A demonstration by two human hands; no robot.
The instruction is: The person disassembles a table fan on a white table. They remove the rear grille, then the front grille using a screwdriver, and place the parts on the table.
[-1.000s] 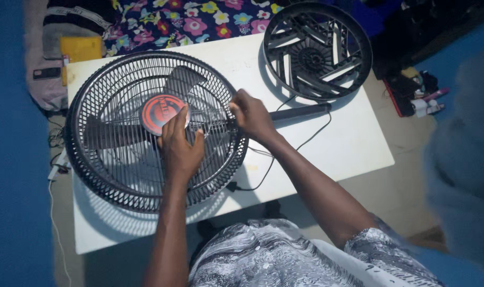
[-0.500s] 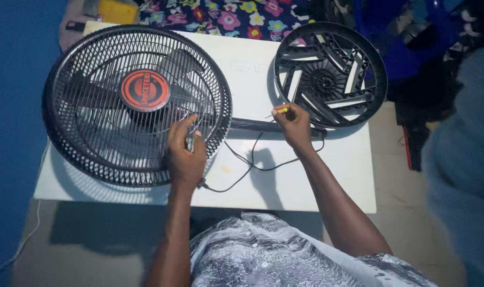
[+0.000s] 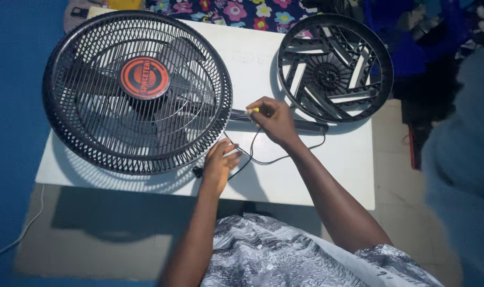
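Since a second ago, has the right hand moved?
Yes. The right hand left the fan guard and now sits by the round base, holding something yellow.

A black fan [image 3: 137, 93] lies flat on the white desk [image 3: 327, 165], its wire cage facing up with a round red centre badge. Its dark pole [image 3: 300, 126] stretches rightward, and a thin black cord [image 3: 263, 159] curls beside it.

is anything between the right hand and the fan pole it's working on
Nothing visible does. The right hand sits directly on the dark fan pole, pinching a small yellow piece at its near end. The black cord loops below the hand, and the left hand rests by the fan cage rim.
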